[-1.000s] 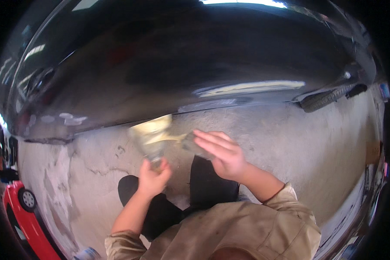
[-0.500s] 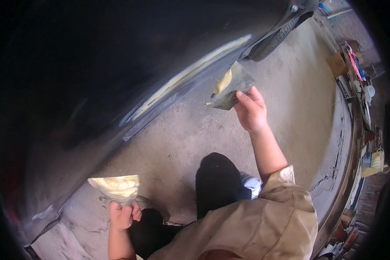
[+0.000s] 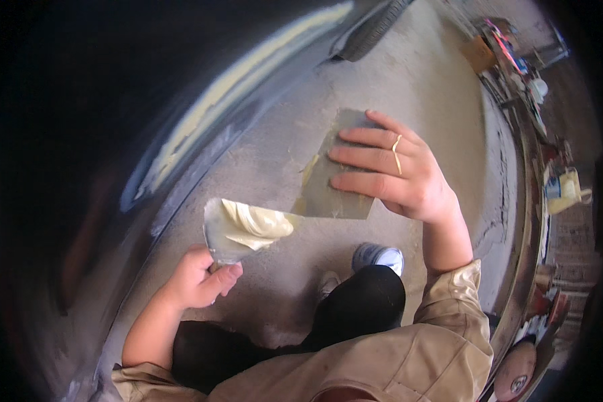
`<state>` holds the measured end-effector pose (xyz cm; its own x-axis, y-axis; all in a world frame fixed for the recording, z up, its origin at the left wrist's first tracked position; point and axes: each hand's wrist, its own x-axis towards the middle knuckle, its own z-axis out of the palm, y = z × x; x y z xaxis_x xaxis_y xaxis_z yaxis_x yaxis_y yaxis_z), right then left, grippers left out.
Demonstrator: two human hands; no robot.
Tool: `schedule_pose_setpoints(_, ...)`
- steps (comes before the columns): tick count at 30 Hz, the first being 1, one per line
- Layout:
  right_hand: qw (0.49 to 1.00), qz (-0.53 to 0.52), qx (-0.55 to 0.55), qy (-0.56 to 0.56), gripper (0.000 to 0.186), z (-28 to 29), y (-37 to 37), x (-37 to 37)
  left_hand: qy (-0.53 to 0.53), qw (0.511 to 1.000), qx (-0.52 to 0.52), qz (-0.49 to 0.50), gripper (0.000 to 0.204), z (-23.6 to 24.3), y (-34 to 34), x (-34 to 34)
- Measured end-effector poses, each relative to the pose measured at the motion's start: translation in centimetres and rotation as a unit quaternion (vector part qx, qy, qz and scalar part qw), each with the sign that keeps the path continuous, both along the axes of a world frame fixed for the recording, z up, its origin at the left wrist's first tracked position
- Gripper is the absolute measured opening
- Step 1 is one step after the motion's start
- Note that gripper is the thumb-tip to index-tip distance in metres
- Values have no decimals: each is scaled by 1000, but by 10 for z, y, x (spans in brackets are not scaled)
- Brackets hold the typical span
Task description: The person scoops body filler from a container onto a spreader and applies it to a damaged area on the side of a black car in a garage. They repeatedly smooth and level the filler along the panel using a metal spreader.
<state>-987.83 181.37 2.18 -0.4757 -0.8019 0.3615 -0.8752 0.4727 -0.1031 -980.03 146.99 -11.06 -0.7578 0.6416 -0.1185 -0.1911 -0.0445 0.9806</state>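
Observation:
My left hand [image 3: 199, 278] is closed round the handle of a putty knife [image 3: 222, 248]. A thick mound of pale yellow filler [image 3: 258, 224] lies on its wide blade. Flat across a grey spreader [image 3: 352, 197], the fingers of my right hand [image 3: 409, 174] grip the sheet; the thumb is mostly hidden. A yellow smear crosses one finger, and some filler clings to the spreader's left edge. That lower left corner meets or overlaps the knife's filler in the picture; contact is hard to tell. Beyond both tools, a long strip of yellow filler [image 3: 228, 87] runs along the dark car panel [image 3: 100, 100].
A metal can [image 3: 380, 258] stands on the concrete floor [image 3: 435, 87] beside my knee. The car's tyre [image 3: 375, 30] is at the top. Along the right side runs a cluttered bench, with a cardboard box [image 3: 478, 53] and a yellowish container [image 3: 566, 191].
My hands have come together: the left rose rightward with the putty knife, and the right turned the spreader over and lowered it toward the knife. The view has shifted too.

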Motion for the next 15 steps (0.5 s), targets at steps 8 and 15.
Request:
schedule_pose_setpoints(8, 935, -71, -329, -114, 37, -31, 5, 23, -69, 989, 98, -89, 29, -19, 7, -15)
schedule_pose_setpoints(15, 845, 70, -459, -266, 37, -56, -36, 20, -39, 996, 37, -77, 41, -14, -3, -12)
